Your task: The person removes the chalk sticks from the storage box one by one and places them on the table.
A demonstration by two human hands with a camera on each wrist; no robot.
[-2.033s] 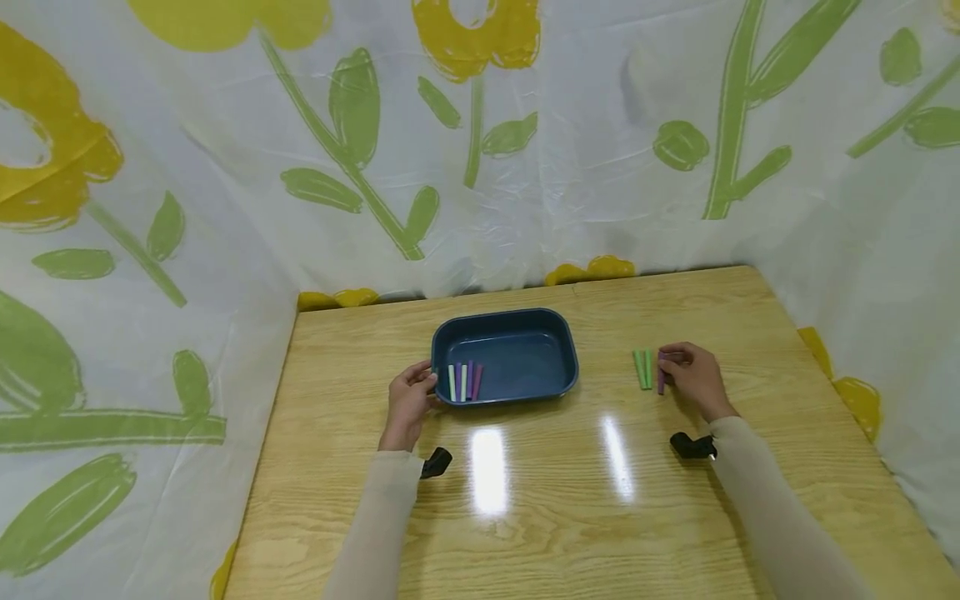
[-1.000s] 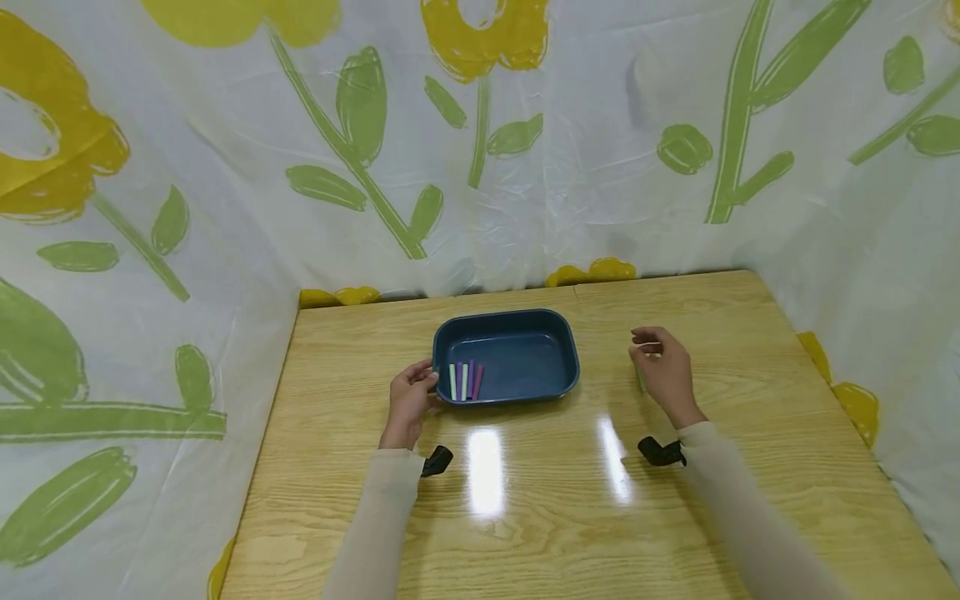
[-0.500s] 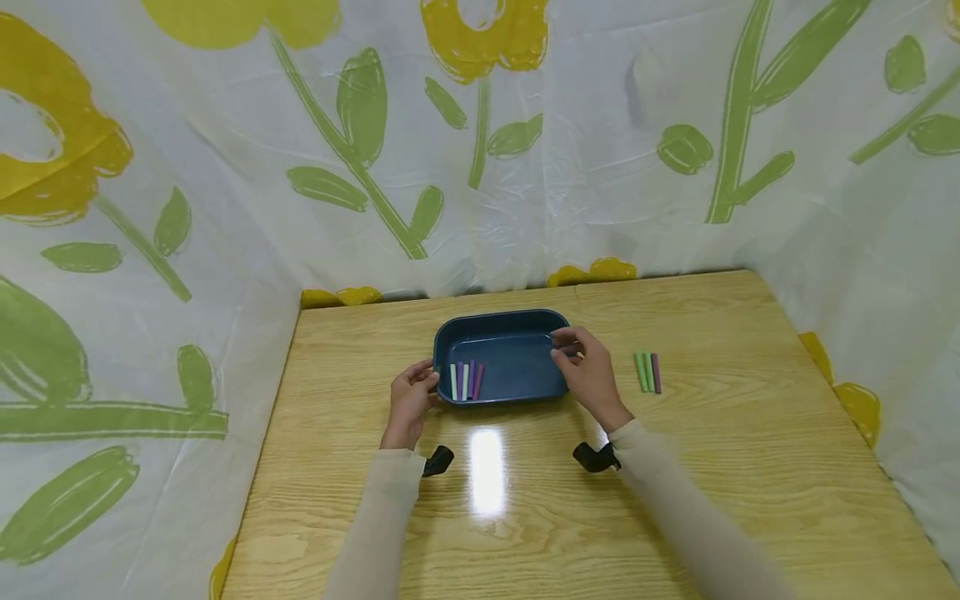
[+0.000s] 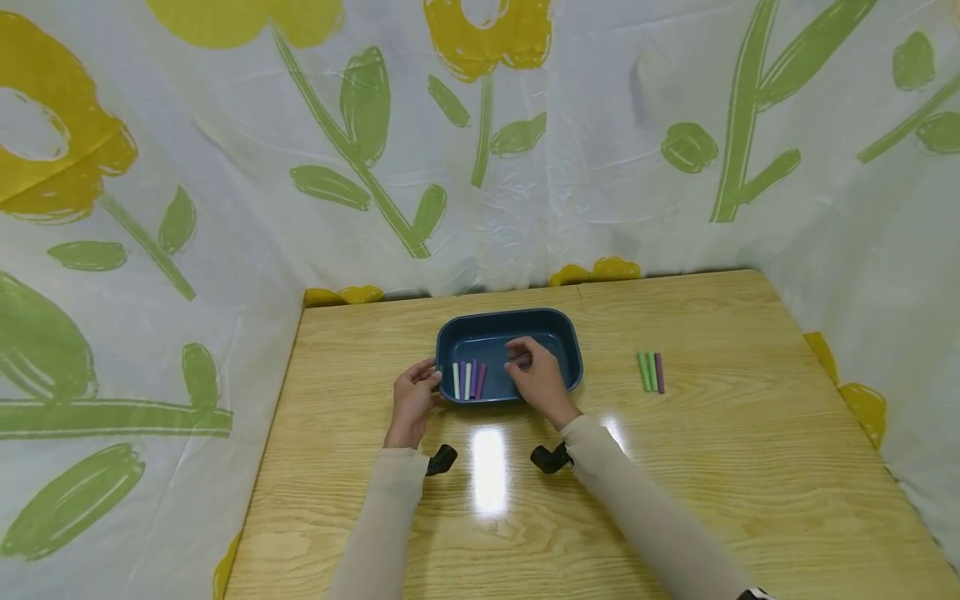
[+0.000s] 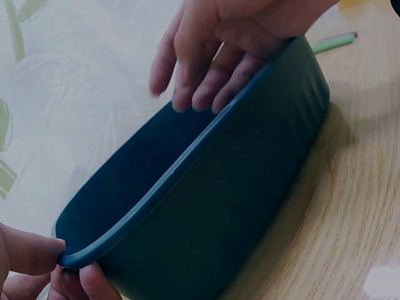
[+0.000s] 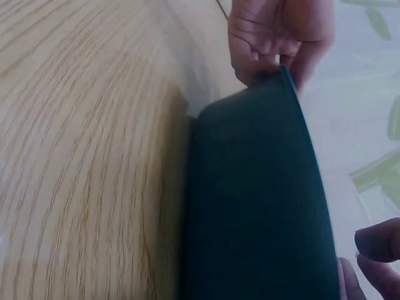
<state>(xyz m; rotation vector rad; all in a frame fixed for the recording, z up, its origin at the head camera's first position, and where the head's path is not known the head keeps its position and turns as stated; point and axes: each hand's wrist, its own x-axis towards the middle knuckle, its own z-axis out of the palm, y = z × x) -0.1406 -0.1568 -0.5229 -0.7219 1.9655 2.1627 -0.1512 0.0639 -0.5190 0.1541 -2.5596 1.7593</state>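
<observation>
My left hand (image 4: 411, 404) pinches the left end of a dark blue plastic tray (image 4: 510, 314); in the left wrist view the thumb (image 5: 34, 252) lies on the rim and fingers sit under it. Several sticks of chalk (image 4: 468, 381), pale and purple, lie side by side at the tray's left end. My right hand (image 4: 538, 379) hovers over the tray's middle, right of that chalk, with fingers loosely bent and nothing visible between them. In the left wrist view its fingers hang over the tray's opening. The tray's wall (image 6: 250, 200) hides the chalk in the right wrist view.
Right of the tray, two green chalk sticks (image 4: 650, 372) and a purple one (image 4: 660, 372) lie in a row on the wooden table (image 4: 750, 467). A flower-print sheet (image 4: 585, 167) hangs around the table's back and sides.
My right hand let go of the purple chalk beside the two green sticks and moved left, over the tray. My left hand has stayed on the tray's rim.
</observation>
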